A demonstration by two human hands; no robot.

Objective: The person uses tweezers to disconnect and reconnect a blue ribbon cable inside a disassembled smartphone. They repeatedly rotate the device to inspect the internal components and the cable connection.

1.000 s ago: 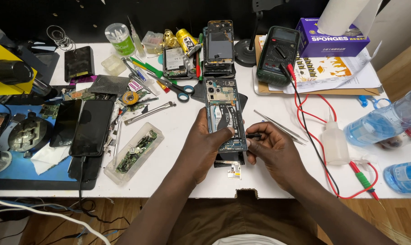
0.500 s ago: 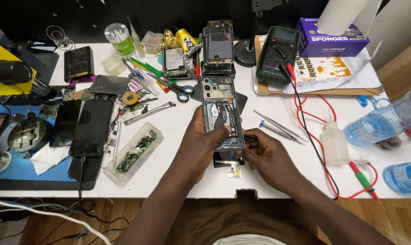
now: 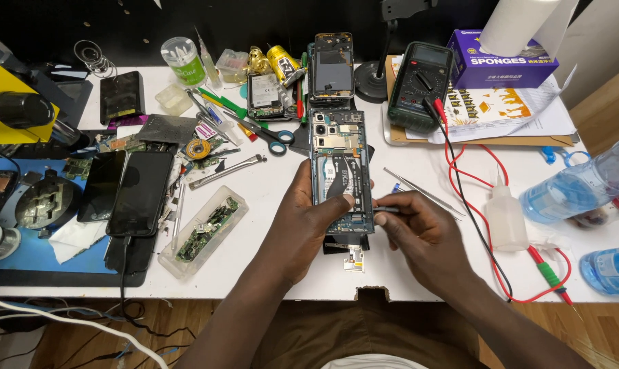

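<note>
Phone [image 3: 340,171] lies near table [image 3: 268,198] front edge, back cover off, insides still exposed; left hand [image 3: 303,222] grips its lower edge, thumb on top, right hand [image 3: 419,229] pinches slim tool [image 3: 386,209] at bottom corner.

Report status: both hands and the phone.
Left hand grips the opened blue-framed phone, thumb on its lower board. Right hand holds a thin dark tool at its lower edge. Metal tweezers lie alongside.

Left hand [image 3: 303,222] gripping opened phone [image 3: 341,171], right hand [image 3: 419,229] pinching tool [image 3: 386,210]
</note>
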